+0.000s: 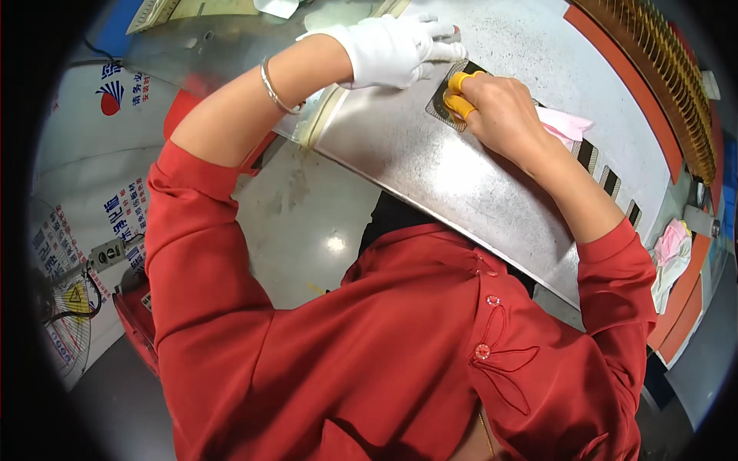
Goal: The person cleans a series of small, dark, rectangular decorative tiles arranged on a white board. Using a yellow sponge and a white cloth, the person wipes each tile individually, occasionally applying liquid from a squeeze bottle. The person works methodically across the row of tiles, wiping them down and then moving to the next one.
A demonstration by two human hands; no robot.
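My left hand (392,50) wears a white glove and lies low over the light work surface (400,150), its fingers stretched out to the right. Its lower fingertips reach the far edge of a dark flat panel (440,107) with a fine patterned border. Over that panel is my right hand (503,111), bare except for yellow finger covers (459,106) on its digits. Its fingers are curled and pressed together, pointing down at the panel. Whatever they may pinch is hidden beneath them.
A pink cloth (565,125) lies beyond my right wrist. Several similar dark panels (611,183) line up along the right. A brown rack with a row of yellowish teeth (676,69) curves along the far right edge. Another pink and white cloth (673,250) sits near my right elbow.
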